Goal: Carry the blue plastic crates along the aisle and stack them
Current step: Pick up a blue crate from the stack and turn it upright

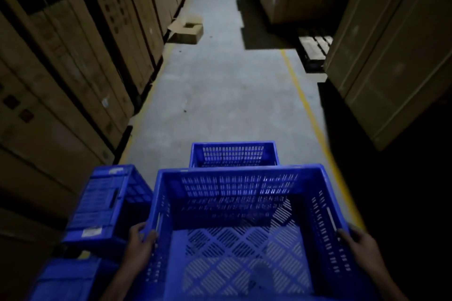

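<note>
1. The aisle floor (220, 85) runs straight away from the person, between tall cardboard cartons (61, 61) on the left and more cartons (391, 56) on the right, with a yellow line (305, 105) along the right edge.
2. The carried crate (244, 215), blue and slotted, is held low in front of the body, its open top up. It is empty, and its long axis seems to run along the aisle.
3. A second crate (233, 154) stands on the floor just beyond the carried one, dead ahead and equally near both hands. It also looks empty and is probably the stacking target.
4. A tipped crate (105, 205) lies on its side at near left, above another blue crate (68, 278).
5. A small open cardboard box (187, 30) sits far along the left side.
6. The left hand (139, 244) grasps the carried crate's left rim and the right hand (362, 244) its right rim, fingers curled over.
</note>
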`<action>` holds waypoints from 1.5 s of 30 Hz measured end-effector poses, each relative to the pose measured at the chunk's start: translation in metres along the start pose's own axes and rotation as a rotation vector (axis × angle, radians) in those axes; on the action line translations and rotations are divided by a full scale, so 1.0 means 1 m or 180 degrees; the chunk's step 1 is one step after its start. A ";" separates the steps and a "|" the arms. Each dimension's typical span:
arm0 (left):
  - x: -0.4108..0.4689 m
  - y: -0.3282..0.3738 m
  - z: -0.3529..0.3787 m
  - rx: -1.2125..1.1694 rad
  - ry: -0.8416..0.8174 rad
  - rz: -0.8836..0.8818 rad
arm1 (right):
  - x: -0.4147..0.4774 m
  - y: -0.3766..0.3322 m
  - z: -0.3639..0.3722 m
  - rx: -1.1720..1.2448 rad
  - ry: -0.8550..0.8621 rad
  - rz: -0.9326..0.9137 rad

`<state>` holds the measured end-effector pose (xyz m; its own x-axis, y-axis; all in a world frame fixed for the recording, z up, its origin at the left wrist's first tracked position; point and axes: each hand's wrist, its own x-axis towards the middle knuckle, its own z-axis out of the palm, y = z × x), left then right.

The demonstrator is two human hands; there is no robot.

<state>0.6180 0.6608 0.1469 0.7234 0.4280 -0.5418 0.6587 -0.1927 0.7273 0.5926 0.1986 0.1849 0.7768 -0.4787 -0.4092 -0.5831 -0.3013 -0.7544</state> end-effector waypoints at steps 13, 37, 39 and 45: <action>0.142 0.174 0.074 0.0260 -0.0013 -0.0132 | 0.219 -0.114 0.056 -0.0064 -0.0410 -0.0324; 0.325 0.160 0.153 -0.0399 -0.0037 -0.0632 | 0.383 -0.093 0.177 0.0024 -0.0677 0.0440; 0.331 0.156 0.157 -0.0455 -0.0013 -0.0570 | 0.389 -0.088 0.180 0.0028 -0.0676 0.0411; 0.349 0.149 0.160 -0.0420 -0.0062 -0.0571 | 0.396 -0.090 0.190 -0.0073 -0.0470 0.0365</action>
<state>1.0016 0.6402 -0.0011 0.6017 0.4276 -0.6747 0.7455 0.0027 0.6665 0.9979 0.1929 -0.0068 0.7303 -0.3853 -0.5641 -0.6739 -0.2712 -0.6872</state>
